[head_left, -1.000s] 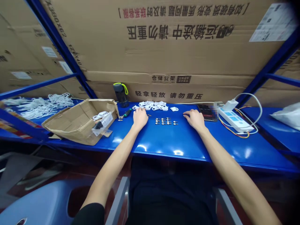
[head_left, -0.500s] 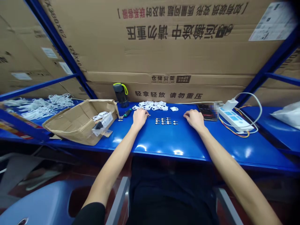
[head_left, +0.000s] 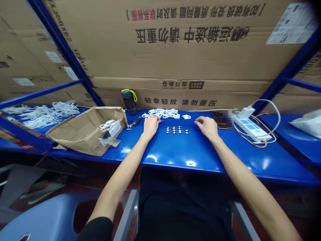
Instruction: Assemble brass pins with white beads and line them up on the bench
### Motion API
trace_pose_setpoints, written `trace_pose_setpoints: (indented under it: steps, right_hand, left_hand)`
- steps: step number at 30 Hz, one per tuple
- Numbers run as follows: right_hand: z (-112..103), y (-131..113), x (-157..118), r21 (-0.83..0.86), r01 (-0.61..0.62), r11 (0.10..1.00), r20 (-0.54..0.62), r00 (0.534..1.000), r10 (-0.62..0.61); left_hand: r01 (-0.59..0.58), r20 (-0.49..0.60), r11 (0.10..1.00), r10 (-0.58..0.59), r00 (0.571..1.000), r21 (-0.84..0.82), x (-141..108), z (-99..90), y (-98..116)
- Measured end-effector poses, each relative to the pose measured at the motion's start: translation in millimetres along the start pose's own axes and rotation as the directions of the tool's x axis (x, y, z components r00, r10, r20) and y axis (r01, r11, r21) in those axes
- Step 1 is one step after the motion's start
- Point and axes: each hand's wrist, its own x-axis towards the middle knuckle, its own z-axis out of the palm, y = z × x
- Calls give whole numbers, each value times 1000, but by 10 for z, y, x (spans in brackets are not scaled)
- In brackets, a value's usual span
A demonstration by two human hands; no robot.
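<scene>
Open hands [head_left: 179, 127] either side of metal fittings on a blue bench

The left hand [head_left: 151, 126] and the right hand [head_left: 208, 128] lie palm down and empty, fingers loosely apart, neither pinching anything. The small metal fittings [head_left: 174, 129] stand in neat short rows on the blue steel bench [head_left: 175, 150], between the hands and touching neither. The left fingertips [head_left: 157, 122] point toward them from just beside the rows; the right fingertips [head_left: 197, 122] reach toward them from farther off. Behind the rows sits a heap of white plastic clips [head_left: 163, 113], just beyond the left fingertips, with one loose white clip [head_left: 186, 116] to its right. A green-handled screwdriver [head_left: 136, 121] lies left of the left hand, beside an open cardboard box [head_left: 85, 130] holding more white pieces. A black water bottle [head_left: 129, 102] stands behind it. Right of the right hand lie a phone [head_left: 222, 120] and a white power strip [head_left: 250, 129] with coloured wires.
</scene>
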Motion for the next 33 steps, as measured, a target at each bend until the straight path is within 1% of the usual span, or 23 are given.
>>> trace_pose_setpoints:
  steps: [2, 4, 6, 8, 10, 12, 14, 16, 20, 24, 26, 30, 33]
  right_hand:
    - [-12, -65, -16, 163, 42, 986, -13, 999, -40]
    - [-23, -163, -44, 329, 101, 939, -24, 995, -99]
    - [-19, -276, -78, 463, 133, 876, -28, 990, -135]
    - [17, -380, -111, 588, 127, 799, -9, 989, -151]
    - [79, -455, -136, 699, 99, 708, 30, 985, -168]
    - [145, -498, -154, 779, 59, 624, 71, 981, -182]
    - [191, -516, -165, 822, 17, 569, 108, 977, -185]
    - [209, -522, -171, 843, -19, 538, 134, 975, -176]
    - [199, -520, -172, 860, -43, 508, 144, 976, -161]
    - [194, -519, -175, 862, -9, 507, 113, 978, -176]
    - [189, -524, -182, 849, 19, 529, 94, 978, -184]
    - [158, -543, -198, 803, 54, 593, 73, 980, -187]
    - [125, -553, -198, 792, 91, 603, 20, 984, -175]
  left_hand:
    - [-63, -41, 995, 60, 997, -83, 10, -7, 36]
    - [-174, -82, 971, 162, 983, -166, 15, -11, 89]
    - [-303, -105, 927, 286, 952, -221, 9, -9, 159]
    - [-403, -114, 885, 386, 915, -234, -7, -4, 239]
    - [-457, -118, 862, 442, 889, -220, -30, 2, 314]
    - [-488, -116, 848, 474, 873, -207, -53, 8, 376]
    - [-507, -111, 837, 495, 862, -205, -72, 12, 426]
    - [-522, -116, 827, 509, 853, -209, -86, 14, 469]
    - [-544, -135, 803, 528, 839, -244, -105, 19, 528]
    - [-536, -181, 772, 505, 844, -342, -109, 29, 526]
    - [-520, -199, 761, 481, 854, -388, -105, 37, 510]
    - [-489, -191, 756, 453, 871, -435, -93, 57, 490]
    - [-491, -227, 743, 437, 870, -455, -86, 68, 491]
